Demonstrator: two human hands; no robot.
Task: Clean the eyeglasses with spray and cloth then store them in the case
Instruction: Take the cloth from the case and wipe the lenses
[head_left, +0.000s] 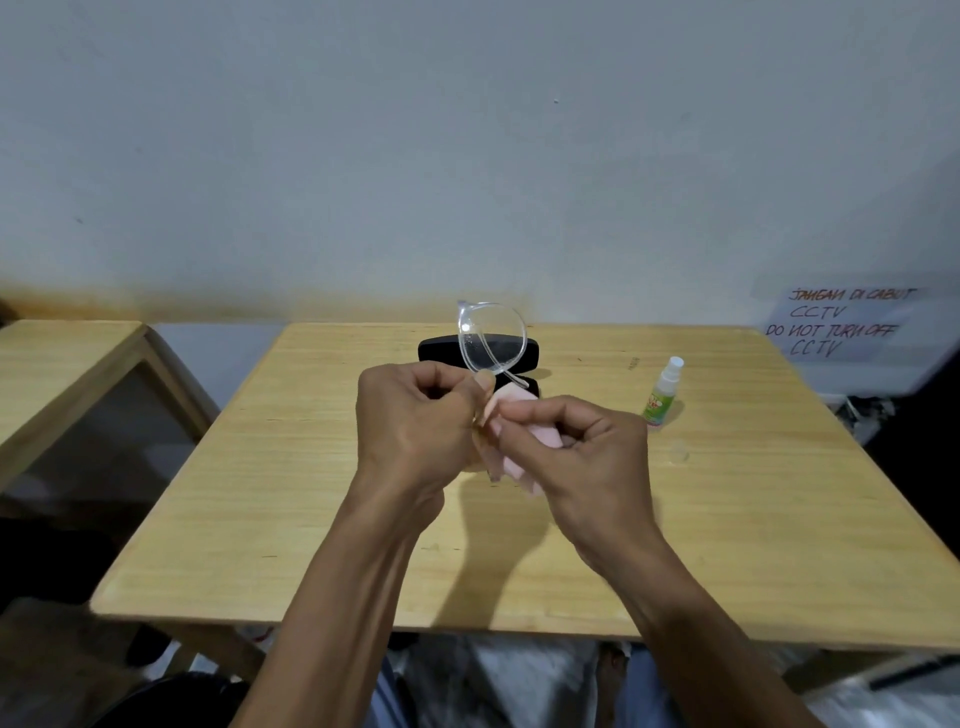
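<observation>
Pinching the clear-framed eyeglasses (488, 338) above the wooden table (311, 519), the left hand (415, 431) held them upright, while the right hand (587, 457) gripped the pink cloth (524, 415) against them. Behind lay the open black case (441, 351); the spray bottle (662, 392) stood apart, right.

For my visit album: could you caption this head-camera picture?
Left hand holds clear eyeglasses while right hand works a pink cloth; black case and spray bottle wait.
</observation>
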